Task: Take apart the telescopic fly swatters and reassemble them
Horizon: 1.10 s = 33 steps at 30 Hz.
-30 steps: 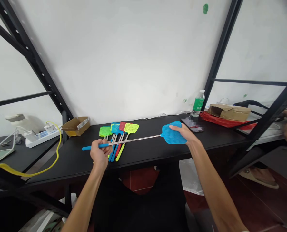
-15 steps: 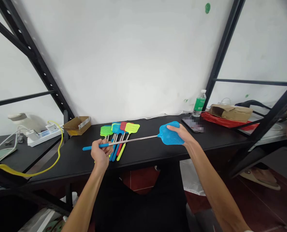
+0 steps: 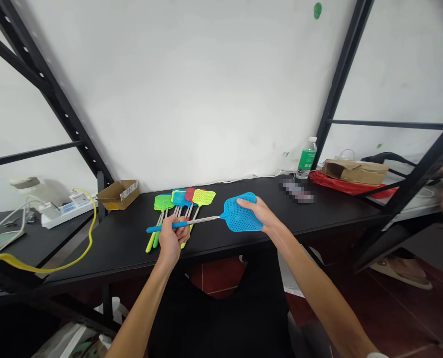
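A blue fly swatter with a telescopic metal rod is stretched between my two hands, above the front of the black table. My left hand is closed round its blue handle. At the other end, my right hand grips the perforated paddle, thumb on top and the fingers hidden behind it. Beyond my left hand lies a pile of fly swatters in green, blue, red and yellow, paddles toward the wall. My left hand covers part of their handles.
An open cardboard box stands at the back left, near a white power strip and a yellow cable. To the right are a water bottle, a blurred phone-like item and a red bag under cardboard. Black metal posts frame the table.
My hands have come closer together, and the swatter's metal rod between them is now shorter. My left hand moved right and slightly down; my right hand moved left with the paddle.
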{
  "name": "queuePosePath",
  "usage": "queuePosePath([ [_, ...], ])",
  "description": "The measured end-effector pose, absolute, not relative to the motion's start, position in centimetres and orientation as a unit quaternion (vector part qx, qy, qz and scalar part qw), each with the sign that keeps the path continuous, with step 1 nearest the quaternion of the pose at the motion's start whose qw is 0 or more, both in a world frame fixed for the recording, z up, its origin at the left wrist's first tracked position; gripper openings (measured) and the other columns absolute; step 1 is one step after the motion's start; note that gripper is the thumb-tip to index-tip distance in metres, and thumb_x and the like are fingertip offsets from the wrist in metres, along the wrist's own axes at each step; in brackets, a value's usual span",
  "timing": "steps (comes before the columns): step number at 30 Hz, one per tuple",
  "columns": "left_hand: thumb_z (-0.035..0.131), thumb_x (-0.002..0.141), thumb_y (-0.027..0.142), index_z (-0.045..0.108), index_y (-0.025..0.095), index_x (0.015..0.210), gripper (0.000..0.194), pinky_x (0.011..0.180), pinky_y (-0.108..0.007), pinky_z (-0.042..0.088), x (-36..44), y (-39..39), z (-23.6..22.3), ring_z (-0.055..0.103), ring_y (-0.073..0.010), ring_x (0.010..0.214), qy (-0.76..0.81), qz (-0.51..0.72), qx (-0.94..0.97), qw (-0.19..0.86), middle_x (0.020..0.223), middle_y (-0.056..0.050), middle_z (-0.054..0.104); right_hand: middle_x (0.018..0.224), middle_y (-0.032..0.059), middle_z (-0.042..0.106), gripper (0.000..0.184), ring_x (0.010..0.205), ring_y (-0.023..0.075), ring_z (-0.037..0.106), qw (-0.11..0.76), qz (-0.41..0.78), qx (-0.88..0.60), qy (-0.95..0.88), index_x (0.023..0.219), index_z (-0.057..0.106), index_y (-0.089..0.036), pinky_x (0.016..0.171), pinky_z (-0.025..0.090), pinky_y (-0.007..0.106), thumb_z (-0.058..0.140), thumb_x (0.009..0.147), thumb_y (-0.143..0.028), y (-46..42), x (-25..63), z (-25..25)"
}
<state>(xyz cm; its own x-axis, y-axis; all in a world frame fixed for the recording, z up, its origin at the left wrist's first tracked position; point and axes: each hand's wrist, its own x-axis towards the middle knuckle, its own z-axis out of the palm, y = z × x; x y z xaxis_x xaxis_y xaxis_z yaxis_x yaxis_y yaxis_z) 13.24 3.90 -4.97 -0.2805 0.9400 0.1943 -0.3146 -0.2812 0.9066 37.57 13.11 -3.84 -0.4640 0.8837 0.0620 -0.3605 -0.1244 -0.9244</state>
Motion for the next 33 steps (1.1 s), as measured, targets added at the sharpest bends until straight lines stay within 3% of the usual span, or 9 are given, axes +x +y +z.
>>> queuePosePath([
  [9,0.045,0.089,0.047,0.041,0.02,0.049,0.049,0.038,-0.021,0.023,12.0,3.7,-4.2,0.024,-0.0074,0.036,0.427,0.67,0.414,0.444,0.041,0.005,0.026,0.084,0.0113,0.077,0.023,0.075,0.0287,0.074,0.454,0.701,-0.268,-0.48,0.086,0.075,-0.015,0.075,0.062,0.043,0.081,0.073,-0.033,13.8,39.3,-3.3],
  [16,0.055,0.086,0.036,0.043,0.019,0.051,0.04,0.038,-0.02,0.026,10.9,3.5,-3.9,0.027,-0.0063,0.035,0.442,0.675,0.412,0.424,0.04,0.006,0.03,0.086,0.0078,0.076,0.024,0.077,0.0247,0.073,0.502,0.691,-0.273,-0.443,0.101,0.073,-0.017,0.071,0.06,0.036,0.071,0.08,-0.028,15.0,41.1,-2.7],
  [22,0.058,0.087,0.043,0.05,0.017,0.063,0.037,0.037,-0.018,0.023,11.9,4.2,-4.2,0.026,-0.0032,0.035,0.445,0.656,0.359,0.492,0.048,0.006,0.04,0.1,0.0101,0.075,0.033,0.096,0.0228,0.071,0.56,0.75,-0.189,-0.295,0.108,0.066,-0.018,0.074,0.06,0.03,0.047,0.095,-0.042,15.7,41.5,-2.5],
  [27,0.065,0.084,0.048,0.059,0.013,0.078,0.035,0.038,-0.017,0.023,13.2,4.4,-5.2,0.027,-0.0007,0.037,0.431,0.653,0.387,0.487,0.061,0.003,0.053,0.129,0.0193,0.065,0.05,0.113,0.0291,0.066,0.494,0.797,-0.155,-0.311,0.127,0.056,-0.014,0.071,0.061,0.032,0.041,0.097,-0.051,14.5,39.4,-3.3],
  [33,0.06,0.088,0.052,0.064,0.013,0.088,0.039,0.041,-0.019,0.023,16.2,3.9,-6.3,0.038,-0.003,0.04,0.491,0.572,0.514,0.411,0.069,0.0,0.059,0.125,0.0159,0.067,0.038,0.094,0.0233,0.072,0.405,0.786,-0.213,-0.416,0.122,0.062,-0.016,0.062,0.057,0.026,0.055,0.095,-0.043,12.5,35.3,-5.0],
])
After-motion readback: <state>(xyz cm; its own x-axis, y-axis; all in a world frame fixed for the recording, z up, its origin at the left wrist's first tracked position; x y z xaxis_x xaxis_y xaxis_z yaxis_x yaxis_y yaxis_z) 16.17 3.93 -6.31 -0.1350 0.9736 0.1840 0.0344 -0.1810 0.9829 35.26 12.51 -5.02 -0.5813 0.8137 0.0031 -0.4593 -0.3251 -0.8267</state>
